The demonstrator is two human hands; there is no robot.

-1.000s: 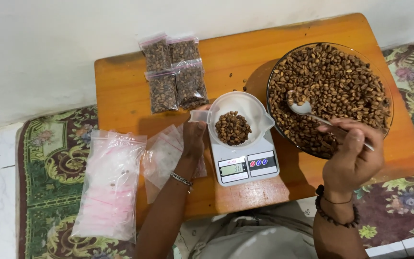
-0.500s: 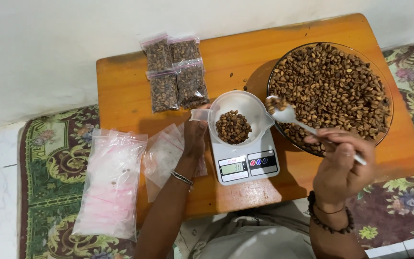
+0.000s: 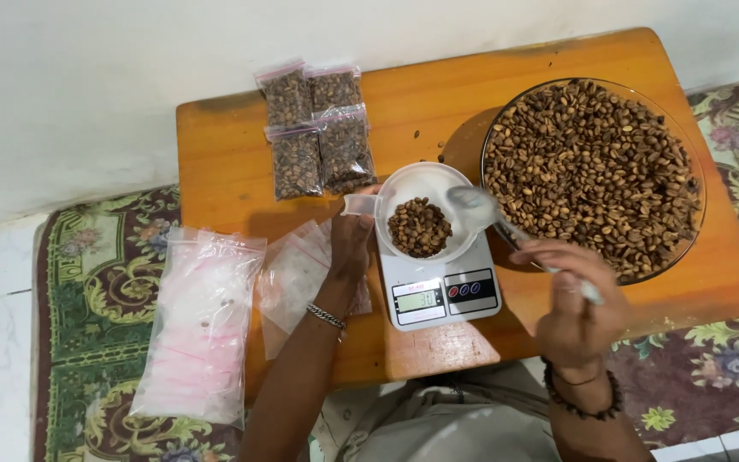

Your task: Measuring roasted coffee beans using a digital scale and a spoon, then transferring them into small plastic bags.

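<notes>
**Beans on the scale, four bags filled, a stack still empty**

The person sits at a low wooden worktop (image 3: 233,171) with a digital scale (image 3: 442,291) in front of them. On the scale stands a white measuring cup (image 3: 421,214) holding a small heap of roasted beans that covers only part of its bottom. The right hand (image 3: 575,308) is closed around the handle of a metal spoon (image 3: 481,210); the spoon's bowl hangs over the right rim of the cup and looks blurred, so I cannot tell whether beans remain in it. The spoon's long axis runs on a slant, handle low and right in the fist, bowl pointing up and left toward the cup. The left hand (image 3: 351,239) lies against the cup's left side by its spout, fingers loosely curled; whether it grips or merely steadies, I cannot tell.

As for progress, I would judge the work partly done. Four small sealed bags of beans (image 3: 316,128) lie in a block at the back of the worktop, near the wall. To the right, a wide glass bowl (image 3: 694,171) is nearly full of beans. On the left, a thick stack of empty clear bags (image 3: 198,325) rests on the patterned rug, and a few loose empty bags (image 3: 297,269) lie on the worktop edge under the left forearm. Most of the bagging appears to lie ahead.
</notes>
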